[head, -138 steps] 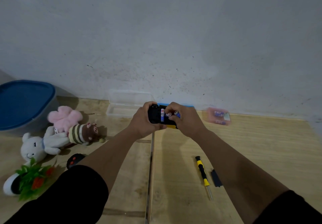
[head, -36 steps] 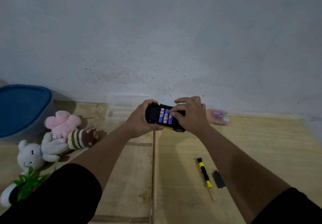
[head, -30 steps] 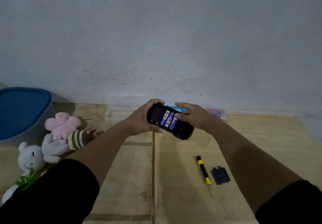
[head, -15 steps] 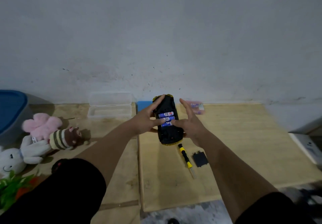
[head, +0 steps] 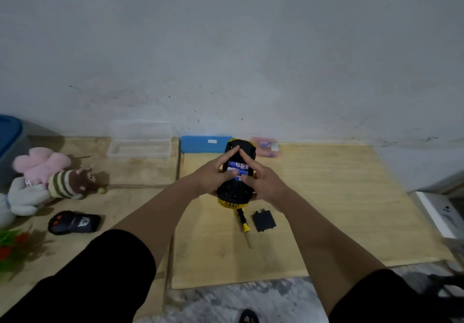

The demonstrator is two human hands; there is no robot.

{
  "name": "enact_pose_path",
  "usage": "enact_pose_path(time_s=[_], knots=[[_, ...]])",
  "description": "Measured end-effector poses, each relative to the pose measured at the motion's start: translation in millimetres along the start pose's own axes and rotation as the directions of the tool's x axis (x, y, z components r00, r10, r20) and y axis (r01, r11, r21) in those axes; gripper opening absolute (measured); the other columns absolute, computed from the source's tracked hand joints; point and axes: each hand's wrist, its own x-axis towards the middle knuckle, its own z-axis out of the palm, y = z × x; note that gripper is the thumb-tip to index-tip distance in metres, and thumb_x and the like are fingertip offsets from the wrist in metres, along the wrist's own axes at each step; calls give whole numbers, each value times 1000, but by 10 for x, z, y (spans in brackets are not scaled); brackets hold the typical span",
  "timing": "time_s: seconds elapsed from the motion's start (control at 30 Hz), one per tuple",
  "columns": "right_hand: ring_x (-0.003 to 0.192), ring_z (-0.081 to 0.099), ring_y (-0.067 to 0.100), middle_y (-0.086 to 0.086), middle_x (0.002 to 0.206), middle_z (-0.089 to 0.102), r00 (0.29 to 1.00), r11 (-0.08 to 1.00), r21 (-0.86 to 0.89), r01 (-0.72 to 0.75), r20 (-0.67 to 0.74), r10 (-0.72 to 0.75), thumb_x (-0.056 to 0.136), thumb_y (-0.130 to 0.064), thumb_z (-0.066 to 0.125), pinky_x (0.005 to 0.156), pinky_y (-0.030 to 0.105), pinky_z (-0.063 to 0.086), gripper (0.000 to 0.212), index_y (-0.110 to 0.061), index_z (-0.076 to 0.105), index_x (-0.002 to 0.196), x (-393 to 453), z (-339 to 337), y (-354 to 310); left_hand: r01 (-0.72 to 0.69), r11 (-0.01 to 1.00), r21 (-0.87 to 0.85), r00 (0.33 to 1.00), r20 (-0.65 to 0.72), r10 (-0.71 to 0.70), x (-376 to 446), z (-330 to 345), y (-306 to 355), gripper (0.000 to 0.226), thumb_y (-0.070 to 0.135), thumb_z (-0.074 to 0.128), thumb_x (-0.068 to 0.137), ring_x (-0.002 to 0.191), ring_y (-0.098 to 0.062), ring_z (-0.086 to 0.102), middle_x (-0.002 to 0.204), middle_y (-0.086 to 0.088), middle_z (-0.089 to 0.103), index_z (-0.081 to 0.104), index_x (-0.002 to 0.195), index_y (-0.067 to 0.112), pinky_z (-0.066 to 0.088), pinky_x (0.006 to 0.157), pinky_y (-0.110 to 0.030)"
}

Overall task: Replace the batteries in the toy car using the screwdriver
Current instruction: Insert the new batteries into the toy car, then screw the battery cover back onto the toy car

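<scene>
A black and yellow plastic toy car (head: 234, 192) is turned belly-up above the pale wooden table (head: 326, 197), its long axis running away from the person, and both hands are on it. The battery bay in its underside is uncovered, and blue-and-white cylindrical batteries (head: 238, 168) lie side by side across it. The left hand (head: 211, 177) holds the car's left flank, with its index finger stretched straight over the underside toward the far end and its thumb lying on the batteries. The right hand (head: 263, 182) mirrors it on the right flank: index finger straight and meeting the left one near the far end, thumb pressing on the batteries, the other fingers curled round the car's side. So both sets of fingers are gripping the car.

Just below the car's near end, a screwdriver with a black and yellow handle (head: 244, 224) lies on the table, shaft pointing toward the person. Just beside it to the right lies a small flat black plastic battery cover (head: 264, 220).

Against the grey wall (head: 226, 46) at the back stand a clear plastic lidded box (head: 140, 139), a blue rectangular box (head: 200, 144) and a pink translucent packet (head: 266, 144). To the left are a pink plush toy (head: 40, 162), a brown plush toy in a striped jumper (head: 70, 179), a white plush toy (head: 22, 197) and a black remote controller with red buttons (head: 74, 222). Black sleeves (head: 100, 277) cover the upper arms.
</scene>
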Motion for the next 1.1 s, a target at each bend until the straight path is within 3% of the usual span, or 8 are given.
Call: enact_pose_path(time_s=[0.17,0.27,0.33,0.47,0.57,0.77,0.93,1.1], knots=[[108,58,25,7,133,53,999,1000,9,15,40,-16,96,-15,51,80,35,56,59,-47,29,140,18,-271,218,9,986,-165,999,-41,-16,63,320,-73,70,22,61,90,109,-9,54,137,7,43,23,140,52,53,78,-21],[91,65,20,3,119,59,997,984,-159,76,42,-70,96,-34,49,67,25,55,58,-50,18,142,61,-428,380,24,977,-212,993,-106,-48,128,467,-152,71,21,61,90,116,-15,53,138,8,45,23,140,53,50,92,-34],[80,61,13,1,103,59,989,949,-284,136,-17,-147,95,-33,50,66,20,50,61,-44,17,144,104,-546,534,51,973,-227,986,-145,-85,150,541,-226,72,21,61,90,117,-16,52,138,9,46,21,140,55,49,94,-38],[98,52,17,7,117,49,995,782,-615,102,59,-83,86,-22,64,87,27,41,76,-42,20,145,204,-719,962,97,956,-277,965,-208,-158,124,636,-396,82,14,65,87,108,-9,58,133,10,49,19,141,53,53,85,-33],[113,47,23,6,120,42,989,705,-705,81,146,32,82,-22,69,89,27,39,79,-39,25,145,236,-714,1241,115,952,-284,953,-238,-186,71,658,-509,93,8,70,81,103,-2,58,131,11,48,16,143,51,53,83,-30],[119,41,27,10,125,41,987,548,-828,119,157,23,81,-21,69,97,37,42,68,-27,38,141,316,-620,1440,153,952,-266,942,-253,-222,-9,670,-633,95,1,69,81,99,2,59,127,15,49,16,145,49,53,74,-17],[112,47,28,8,114,41,990,627,-775,73,131,46,83,-16,68,93,34,42,57,-19,47,137,305,-651,1420,181,950,-253,936,-252,-245,-20,705,-674,99,2,70,80,99,1,60,128,14,48,12,144,52,53,75,-21],[103,50,18,-14,86,45,997,793,-608,19,70,31,85,-1,63,75,7,30,46,-9,55,130,273,-761,1378,190,954,-233,941,-234,-245,3,753,-665,101,3,71,80,102,-2,59,130,13,47,10,144,51,53,77,-23]])
